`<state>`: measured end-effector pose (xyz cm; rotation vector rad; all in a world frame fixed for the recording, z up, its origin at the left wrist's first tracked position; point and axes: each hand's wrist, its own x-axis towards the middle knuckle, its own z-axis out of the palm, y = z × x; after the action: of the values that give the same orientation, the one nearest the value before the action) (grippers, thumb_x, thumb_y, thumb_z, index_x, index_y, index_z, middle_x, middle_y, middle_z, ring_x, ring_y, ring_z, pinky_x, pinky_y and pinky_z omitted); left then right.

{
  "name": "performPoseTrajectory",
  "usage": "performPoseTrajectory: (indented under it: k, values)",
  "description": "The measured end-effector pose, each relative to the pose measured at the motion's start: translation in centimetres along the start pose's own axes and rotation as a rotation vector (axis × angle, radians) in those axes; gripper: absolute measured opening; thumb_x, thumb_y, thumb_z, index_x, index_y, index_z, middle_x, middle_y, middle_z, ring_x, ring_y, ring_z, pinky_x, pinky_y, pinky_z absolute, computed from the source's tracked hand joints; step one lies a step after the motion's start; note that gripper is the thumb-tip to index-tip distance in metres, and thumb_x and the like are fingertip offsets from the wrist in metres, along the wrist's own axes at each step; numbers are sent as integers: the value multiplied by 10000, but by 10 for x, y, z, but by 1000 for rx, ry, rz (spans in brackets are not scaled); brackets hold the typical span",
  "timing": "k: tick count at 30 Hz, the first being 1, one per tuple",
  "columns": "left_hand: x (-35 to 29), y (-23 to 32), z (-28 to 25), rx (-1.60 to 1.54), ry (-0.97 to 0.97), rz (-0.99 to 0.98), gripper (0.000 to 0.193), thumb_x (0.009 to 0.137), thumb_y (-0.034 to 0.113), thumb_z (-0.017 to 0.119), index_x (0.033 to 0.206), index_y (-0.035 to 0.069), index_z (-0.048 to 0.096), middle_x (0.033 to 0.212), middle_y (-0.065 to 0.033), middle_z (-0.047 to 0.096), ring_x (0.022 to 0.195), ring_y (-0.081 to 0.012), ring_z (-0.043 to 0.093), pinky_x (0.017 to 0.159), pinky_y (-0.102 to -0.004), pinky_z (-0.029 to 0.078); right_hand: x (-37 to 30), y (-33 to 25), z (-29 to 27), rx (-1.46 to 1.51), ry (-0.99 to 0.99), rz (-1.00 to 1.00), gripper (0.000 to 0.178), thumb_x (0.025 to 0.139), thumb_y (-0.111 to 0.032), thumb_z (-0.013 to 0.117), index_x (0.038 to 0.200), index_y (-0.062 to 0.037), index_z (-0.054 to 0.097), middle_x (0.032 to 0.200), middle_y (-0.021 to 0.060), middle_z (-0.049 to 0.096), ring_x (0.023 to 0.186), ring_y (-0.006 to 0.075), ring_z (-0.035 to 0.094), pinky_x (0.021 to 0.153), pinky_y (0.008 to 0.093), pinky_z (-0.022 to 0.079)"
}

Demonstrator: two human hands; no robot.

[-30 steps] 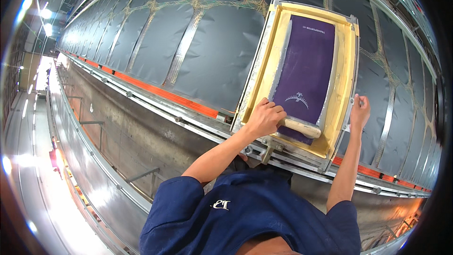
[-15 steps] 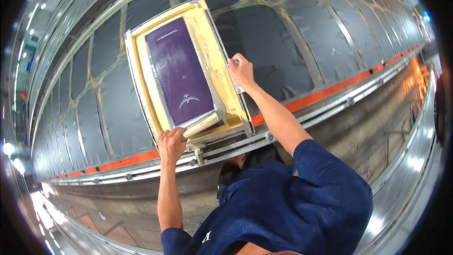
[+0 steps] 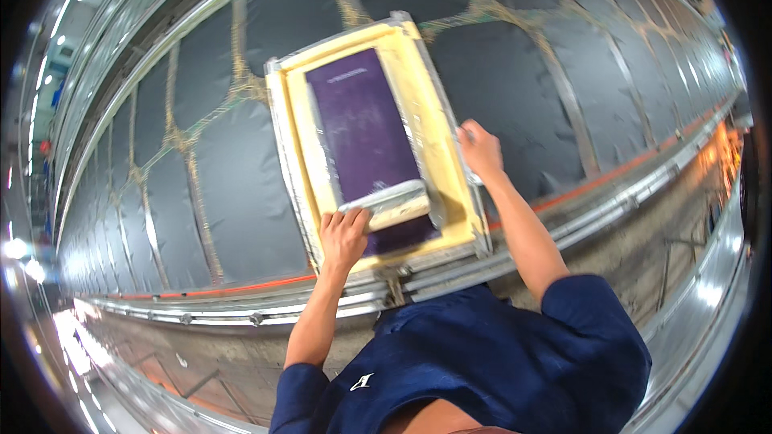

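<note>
A silkscreen printing frame (image 3: 445, 162) with a yellow border lies on the black-covered table. Its long window (image 3: 362, 124) looks dark purple, with pale marks in it. My left hand (image 3: 344, 239) is closed around the left end of a wide squeegee (image 3: 400, 209), which lies across the lower part of the window. A strip of purple shows on the squeegee's near side. At the frame's right edge, my right hand (image 3: 484, 154) has its fingers curled onto the side rail. Motion blur hides the fine detail of that grip.
Black panels (image 3: 233, 193) divided by pale, stained bands run along the long table on both sides. A metal rail (image 3: 579, 205) with an orange strip follows the near edge. Beyond it, a concrete aisle floor (image 3: 217, 354) lies close to my body.
The squeegee, in my left hand, has moved away from me, from the window's near end onto the purple area. My right hand stays at the frame's right edge. The whole view has shifted.
</note>
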<state>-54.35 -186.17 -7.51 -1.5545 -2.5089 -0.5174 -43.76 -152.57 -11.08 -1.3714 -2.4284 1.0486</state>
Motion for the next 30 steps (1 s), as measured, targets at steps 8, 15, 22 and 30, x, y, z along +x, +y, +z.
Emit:
performPoseTrajectory:
  k: [8,15,22,30]
  values:
    - [206,-193,53,162,122,49,182,715,46,672,871,134,703,901,-46,730,783,-247,671,779,-416,466,58,-82,-54,-780,-568,-209,322,887,-439,724,1091,-191,752,1011,136,744,1016,379,680,880,499,533]
    - [333,-228,27,-75,-261,-197,411,699,293,901,1052,111,795,855,-173,747,813,-363,720,779,-439,564,222,-223,12,-271,-245,-937,580,813,-430,803,1266,-94,669,1230,127,674,1213,334,563,1041,439,456]
    - [356,-248,41,-87,-358,-282,488,666,352,895,1088,130,789,913,-159,760,893,-356,720,821,-446,560,278,-255,83,-516,-450,-879,364,764,-370,841,973,-77,785,802,176,738,824,374,720,874,431,551]
    - [259,-195,39,-155,-333,-261,395,672,365,870,1000,157,798,805,-124,738,814,-332,716,782,-443,562,181,-203,75,-452,-529,-764,362,726,-324,864,920,-36,759,802,179,727,806,382,696,776,436,547]
